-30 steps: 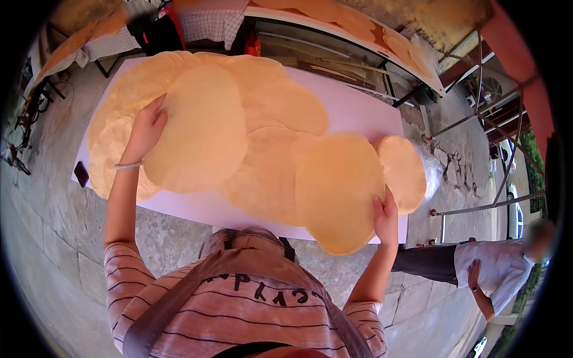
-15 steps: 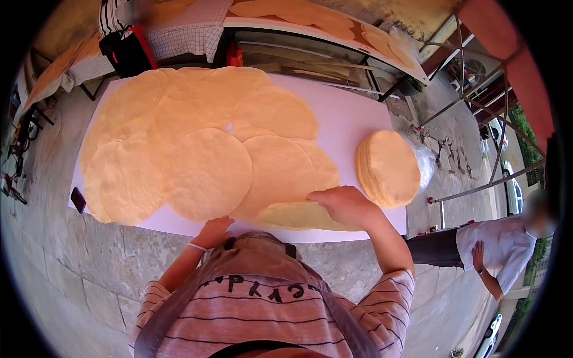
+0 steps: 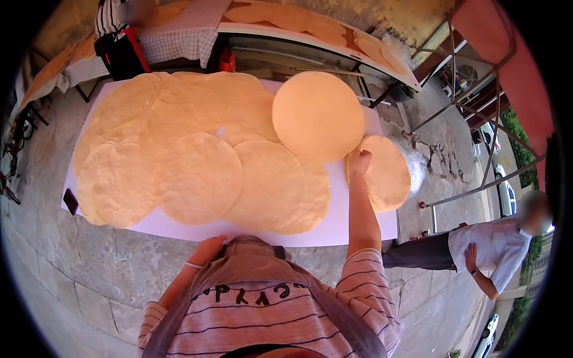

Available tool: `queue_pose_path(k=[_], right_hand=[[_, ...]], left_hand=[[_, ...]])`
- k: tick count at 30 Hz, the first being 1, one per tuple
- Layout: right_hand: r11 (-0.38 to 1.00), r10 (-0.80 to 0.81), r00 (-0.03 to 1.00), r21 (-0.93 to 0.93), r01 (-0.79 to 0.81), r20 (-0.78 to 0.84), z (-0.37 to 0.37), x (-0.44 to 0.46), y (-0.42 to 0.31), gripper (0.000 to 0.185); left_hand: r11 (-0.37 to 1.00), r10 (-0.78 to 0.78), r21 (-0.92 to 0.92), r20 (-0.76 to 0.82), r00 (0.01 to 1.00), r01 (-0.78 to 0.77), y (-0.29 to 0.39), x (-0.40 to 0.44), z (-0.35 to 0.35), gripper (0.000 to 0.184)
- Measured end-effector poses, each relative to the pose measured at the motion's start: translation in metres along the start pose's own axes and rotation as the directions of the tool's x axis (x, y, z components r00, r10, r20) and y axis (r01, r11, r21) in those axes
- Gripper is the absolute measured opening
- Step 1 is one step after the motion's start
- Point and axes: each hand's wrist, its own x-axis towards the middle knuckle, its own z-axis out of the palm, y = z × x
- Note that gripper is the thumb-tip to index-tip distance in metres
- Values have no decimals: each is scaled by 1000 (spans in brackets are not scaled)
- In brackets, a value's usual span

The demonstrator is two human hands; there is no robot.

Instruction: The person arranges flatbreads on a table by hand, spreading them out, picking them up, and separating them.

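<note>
Right hand (image 3: 360, 161): closed on the edge of one disc (image 3: 318, 116), thin, round, pale yellow, extending toward 11 o'clock. Stack (image 3: 391, 173) of similar discs: just beside this hand, at 4 o'clock. Spread discs (image 3: 200, 179): overlapping, at 9 o'clock, covering much of the tabletop (image 3: 337, 228). Left hand (image 3: 209, 249): off the tabletop's edge at 6 o'clock, beside the apron (image 3: 250, 262); fingers loosely bent, hold unclear. Plastic (image 3: 416, 173): stack's 3 o'clock. Phone (image 3: 70, 201): tabletop's 8 o'clock corner. Person (image 3: 486, 247): standing, 4 o'clock.
</note>
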Motion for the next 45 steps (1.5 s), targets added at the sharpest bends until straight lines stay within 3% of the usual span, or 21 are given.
queue_pose_path(k=[1, 2, 5, 7, 9, 12, 15, 20, 23, 24, 25, 27, 29, 30, 31, 33, 36, 39, 40, 43, 45], right_hand=[[998, -24, 993, 56, 17, 112, 13, -31, 8, 29], [979, -166, 966, 149, 138, 198, 40, -55, 43, 26], [973, -213, 815, 45, 225, 539, 55, -145, 52, 28], [943, -283, 699, 58, 327, 657, 47, -188, 39, 29], [860, -409, 603, 69, 505, 685, 44, -222, 34, 39], [740, -424, 511, -40, 672, 748, 36, -269, 22, 57], [757, -308, 424, -50, 651, 851, 32, -306, 24, 71], [701, -305, 347, -38, 712, 887, 19, -328, 30, 78], [729, -237, 350, -73, 681, 906, 18, -324, 18, 77], [735, -195, 348, -98, 671, 917, 19, -322, 14, 76], [741, -150, 344, -125, 660, 927, 20, -322, 9, 75], [749, -132, 361, -146, 646, 923, 23, -322, 6, 72], [752, -110, 382, -175, 636, 918, 31, -325, 10, 73], [756, -138, 403, -167, 633, 905, 33, -328, 11, 70], [751, -163, 412, -158, 641, 897, 35, -330, 11, 69], [747, -203, 441, -153, 646, 874, 36, -334, 15, 67], [771, -224, 485, -151, 619, 845, 38, -340, 17, 64], [752, -195, 496, -196, 630, 846, 38, -343, 7, 64], [737, -219, 498, -192, 648, 839, 39, -342, 10, 64], [711, -261, 519, -201, 673, 814, 47, -346, 19, 63], [720, -251, 560, -234, 653, 790, 52, -351, 22, 62]], left_hand=[[1000, -9, -1, -3, 1000, 9, 1, -1, 0, 29], [1000, -19, -2, -3, 1000, 19, 2, -2, 1, 31], [997, -69, 24, 63, 996, 68, 2, -5, 2, 27], [1000, 17, 27, -4, 1000, -17, -8, -3, 5, 30], [996, 27, 91, -58, 998, -22, -5, -8, 4, 33], [977, -69, 189, -179, 981, 103, 16, 10, -23, 40], [964, -97, 199, -360, 928, 178, 3, 31, -27, 49], [887, -103, 315, -580, 808, 339, -37, 49, 0, 56], [933, -179, 192, -489, 854, 305, -46, 37, 7, 57], [964, -146, 148, -404, 903, 222, -52, 36, -2, 52], [966, -256, -134, -409, 876, 220, -58, 30, -17, 52], [743, -463, -651, -329, 823, 158, -74, 16, -48, 50], [800, -575, -595, -726, 377, 75, -124, -3, -57, 49], [852, -504, -492, -863, 26, 176, -147, -15, -63, 48], [788, -387, -477, -876, -288, 389, -171, -26, -74, 48], [441, -455, -837, -519, -723, 324, -246, -49, -82, 52], [509, -800, -857, -439, -410, -75, -272, -67, -101, 53], [339, -917, -824, -396, 33, -454, -276, -89, -124, 53], [455, -876, -803, -482, -30, -384, -259, -80, -132, 43], [527, -808, -708, -589, -19, -470, -238, -64, -137, 42], [457, -828, -758, -554, 88, -465, -237, -58, -131, 43]])
